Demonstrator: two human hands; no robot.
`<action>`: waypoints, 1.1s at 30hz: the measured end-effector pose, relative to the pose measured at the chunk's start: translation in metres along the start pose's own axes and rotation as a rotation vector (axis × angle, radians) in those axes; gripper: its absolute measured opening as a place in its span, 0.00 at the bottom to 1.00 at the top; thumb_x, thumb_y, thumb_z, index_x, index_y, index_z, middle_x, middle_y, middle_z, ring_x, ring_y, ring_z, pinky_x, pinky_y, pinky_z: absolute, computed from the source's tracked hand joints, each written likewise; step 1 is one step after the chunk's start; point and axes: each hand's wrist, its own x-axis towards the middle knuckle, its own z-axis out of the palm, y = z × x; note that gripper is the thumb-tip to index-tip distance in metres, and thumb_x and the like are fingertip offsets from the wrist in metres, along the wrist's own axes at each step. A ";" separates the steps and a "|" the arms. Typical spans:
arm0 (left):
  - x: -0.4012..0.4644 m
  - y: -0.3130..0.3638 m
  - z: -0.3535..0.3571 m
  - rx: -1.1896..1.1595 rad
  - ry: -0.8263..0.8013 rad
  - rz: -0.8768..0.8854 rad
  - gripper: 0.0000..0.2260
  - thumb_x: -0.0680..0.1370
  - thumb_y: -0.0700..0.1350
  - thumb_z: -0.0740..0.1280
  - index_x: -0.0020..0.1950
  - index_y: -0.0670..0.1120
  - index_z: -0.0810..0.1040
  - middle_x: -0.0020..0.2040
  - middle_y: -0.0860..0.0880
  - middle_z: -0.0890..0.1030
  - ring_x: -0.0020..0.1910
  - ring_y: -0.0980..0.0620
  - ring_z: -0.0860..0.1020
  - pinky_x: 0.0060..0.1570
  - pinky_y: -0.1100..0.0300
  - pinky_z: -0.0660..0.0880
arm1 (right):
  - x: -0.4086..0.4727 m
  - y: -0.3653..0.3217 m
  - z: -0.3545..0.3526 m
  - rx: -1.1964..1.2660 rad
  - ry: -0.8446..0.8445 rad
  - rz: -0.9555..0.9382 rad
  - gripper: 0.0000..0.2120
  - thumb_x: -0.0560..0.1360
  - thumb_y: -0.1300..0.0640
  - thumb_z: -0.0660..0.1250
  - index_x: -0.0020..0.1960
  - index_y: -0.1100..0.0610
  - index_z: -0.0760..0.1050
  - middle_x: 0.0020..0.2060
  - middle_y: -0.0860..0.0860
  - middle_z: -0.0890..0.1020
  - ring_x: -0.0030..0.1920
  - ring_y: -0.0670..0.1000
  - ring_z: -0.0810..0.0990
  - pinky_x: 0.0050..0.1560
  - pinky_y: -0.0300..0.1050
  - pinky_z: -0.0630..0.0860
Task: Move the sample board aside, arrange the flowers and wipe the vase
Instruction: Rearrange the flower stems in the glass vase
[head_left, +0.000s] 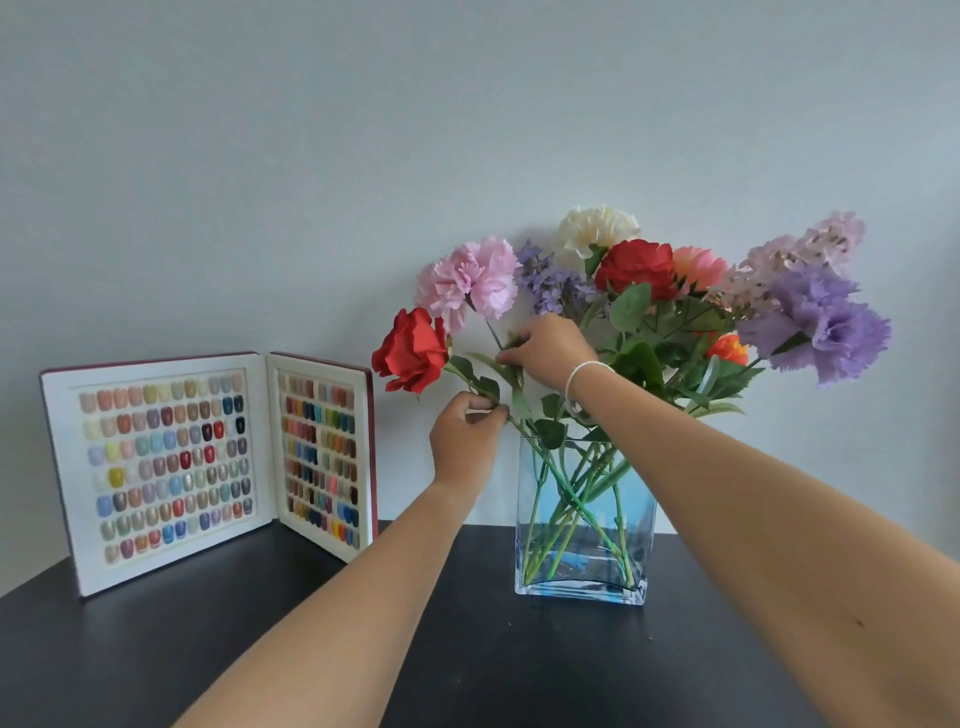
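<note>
Left hand (465, 441): the grip is being pressed together, fingertips pinching the stem of the red rose (411, 351) just below its leaves. The rose's long axis is being tilted from the vase mouth toward 10 o'clock, bloom pointing up-left, outside the bunch.

Right hand (545, 349): the grip is being closed on the stem of the pink carnation (467, 280), thumb and fingers pinching it among leaves; its bloom is also leaning toward 10–11 o'clock. A white bracelet (584, 374) is being worn on this wrist.

The glass vase (584, 582) is standing upright on the black tabletop (260, 649), at 3 o'clock from the sample board (208, 467) and well apart from it. Stems are being crossed inside the vase; whether it holds water cannot be told.

The sample board is standing open like a book at 9 o'clock, against the wall (363, 130). Open tabletop is lying in front of both, toward 6 o'clock.
</note>
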 end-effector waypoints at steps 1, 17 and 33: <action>-0.001 0.000 0.000 -0.004 -0.001 -0.002 0.08 0.72 0.40 0.70 0.35 0.49 0.73 0.36 0.48 0.78 0.36 0.51 0.74 0.41 0.58 0.69 | -0.001 -0.001 0.000 0.007 -0.013 0.003 0.14 0.72 0.53 0.69 0.29 0.56 0.73 0.24 0.49 0.72 0.27 0.47 0.70 0.25 0.39 0.62; -0.051 0.006 -0.013 0.037 -0.035 -0.016 0.04 0.74 0.43 0.67 0.40 0.50 0.76 0.44 0.45 0.81 0.41 0.50 0.75 0.45 0.55 0.73 | -0.098 0.059 -0.075 0.485 0.459 -0.007 0.06 0.73 0.56 0.67 0.49 0.52 0.81 0.37 0.44 0.81 0.29 0.38 0.74 0.31 0.33 0.71; -0.027 0.053 0.066 0.348 -0.097 0.408 0.10 0.76 0.42 0.64 0.56 0.43 0.76 0.50 0.45 0.80 0.40 0.55 0.76 0.35 0.75 0.68 | -0.133 0.146 -0.040 0.711 0.692 0.346 0.07 0.73 0.53 0.67 0.49 0.54 0.78 0.33 0.46 0.76 0.30 0.44 0.72 0.27 0.29 0.68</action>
